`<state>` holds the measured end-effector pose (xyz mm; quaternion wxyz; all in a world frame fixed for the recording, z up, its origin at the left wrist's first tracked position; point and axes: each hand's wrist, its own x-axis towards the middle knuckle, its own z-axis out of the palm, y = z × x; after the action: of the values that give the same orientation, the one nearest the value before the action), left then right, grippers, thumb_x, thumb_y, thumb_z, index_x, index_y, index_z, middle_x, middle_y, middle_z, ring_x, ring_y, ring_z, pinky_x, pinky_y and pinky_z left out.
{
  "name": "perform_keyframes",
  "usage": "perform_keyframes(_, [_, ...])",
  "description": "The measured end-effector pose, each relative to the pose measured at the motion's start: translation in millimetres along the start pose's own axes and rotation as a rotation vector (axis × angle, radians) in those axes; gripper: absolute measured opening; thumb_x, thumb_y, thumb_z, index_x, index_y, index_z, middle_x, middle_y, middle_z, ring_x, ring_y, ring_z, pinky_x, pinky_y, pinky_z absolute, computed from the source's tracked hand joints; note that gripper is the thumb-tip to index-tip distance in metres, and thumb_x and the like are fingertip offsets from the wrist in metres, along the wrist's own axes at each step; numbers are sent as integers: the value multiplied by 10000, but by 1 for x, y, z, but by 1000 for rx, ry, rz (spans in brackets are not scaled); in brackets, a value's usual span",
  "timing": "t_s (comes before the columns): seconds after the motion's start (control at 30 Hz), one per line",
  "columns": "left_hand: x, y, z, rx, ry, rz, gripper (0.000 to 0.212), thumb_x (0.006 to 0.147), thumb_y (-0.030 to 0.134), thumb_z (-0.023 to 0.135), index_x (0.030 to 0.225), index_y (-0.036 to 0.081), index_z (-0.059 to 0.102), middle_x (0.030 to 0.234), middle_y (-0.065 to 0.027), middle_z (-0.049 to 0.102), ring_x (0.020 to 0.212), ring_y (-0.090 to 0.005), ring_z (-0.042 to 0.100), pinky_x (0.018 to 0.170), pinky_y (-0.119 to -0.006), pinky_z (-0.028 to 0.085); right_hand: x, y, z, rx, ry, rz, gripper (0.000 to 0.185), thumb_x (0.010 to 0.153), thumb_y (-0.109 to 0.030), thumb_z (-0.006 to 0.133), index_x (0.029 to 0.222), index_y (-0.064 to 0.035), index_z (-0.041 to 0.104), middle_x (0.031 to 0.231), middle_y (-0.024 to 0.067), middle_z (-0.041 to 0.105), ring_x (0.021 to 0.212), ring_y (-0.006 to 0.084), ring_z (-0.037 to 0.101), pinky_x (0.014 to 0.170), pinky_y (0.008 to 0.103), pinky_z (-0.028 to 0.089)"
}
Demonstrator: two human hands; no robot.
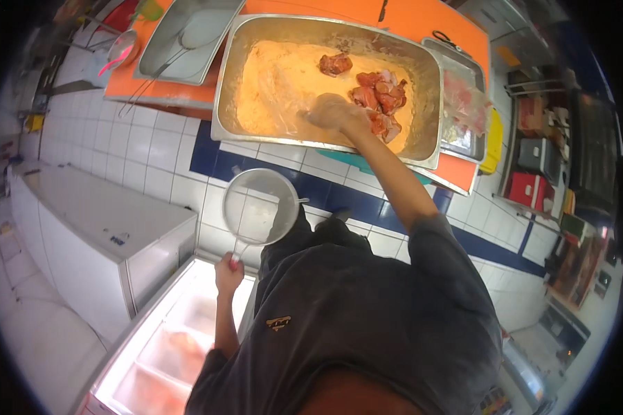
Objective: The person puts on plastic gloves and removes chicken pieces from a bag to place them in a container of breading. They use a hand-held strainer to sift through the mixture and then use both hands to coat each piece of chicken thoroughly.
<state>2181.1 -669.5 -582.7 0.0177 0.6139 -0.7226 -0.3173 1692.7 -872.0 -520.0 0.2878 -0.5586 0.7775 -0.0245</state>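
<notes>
My left hand [229,275] grips the red handle of a round fine-mesh sieve [259,207], held low over the tiled floor beside my leg. My right hand [332,111] reaches into a deep steel pan [222,127] of pale orange breading flour [270,59]. Flour coats or hides its fingers, so their grip is unclear. A blurred, pale streak of flour or film [283,106] lies left of the fingers. Several raw, reddish meat pieces [379,93] are heaped just right of that hand. One separate piece [335,64] rests on the flour farther back.
The deep pan stands on an orange table [306,7]. Left of it, a wire skimmer [186,40] lies across another steel pan [153,67]. A tray at right holds a plastic bag [464,98] and black-handled scissors [443,36]. A white chest freezer [93,212] and a lit case [150,324] stand left.
</notes>
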Motion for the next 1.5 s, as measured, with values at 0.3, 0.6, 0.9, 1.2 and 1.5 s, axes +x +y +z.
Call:
perform_keyframes(0.3, [-21, -20, -50, -329, 283, -246, 86, 886, 32, 628, 818, 15, 578, 558, 40, 459, 524, -45, 388, 486, -259, 331, 53, 86, -68, -340, 501, -160, 189, 921, -161, 525, 876, -31, 654, 913, 202, 693, 880, 345, 683, 763, 454, 541])
perform_keyframes(0.6, [12, 54, -85, -648, 594, -218, 126, 940, 67, 646, 846, 56, 562, 618, 74, 439, 541, -9, 360, 481, -211, 248, 75, -30, -14, -112, 510, -618, 677, 909, -418, 690, 1382, 31, 508, 1288, 293, 605, 1240, 391, 580, 1040, 448, 484])
perform_keyframes(0.9, [44, 123, -99, -985, 587, -289, 78, 939, 1, 617, 1007, 30, 594, 569, 82, 454, 446, 10, 351, 423, -192, 219, 108, -51, 47, -431, 181, -559, 1077, 778, -785, 608, 1529, -46, 383, 1601, 169, 359, 1447, 391, 352, 1205, 463, 267])
perform_keyframes(1.2, [95, 161, -152, -745, 342, -223, 102, 962, 76, 650, 1032, 7, 623, 614, 102, 416, 522, 15, 326, 467, -195, 228, 126, -43, 64, -216, 84, -672, 470, 829, -385, 710, 1226, -142, 647, 1226, 158, 612, 1039, 346, 585, 873, 461, 518])
perform_keyframes(1.5, [137, 199, -173, -590, 93, -179, 240, 1028, 210, 569, 954, -12, 624, 595, 17, 442, 516, -85, 367, 486, -290, 296, 89, -9, -12, 384, -52, -246, 335, 894, -315, 680, 1194, -166, 690, 1187, 129, 665, 1130, 286, 632, 933, 390, 521])
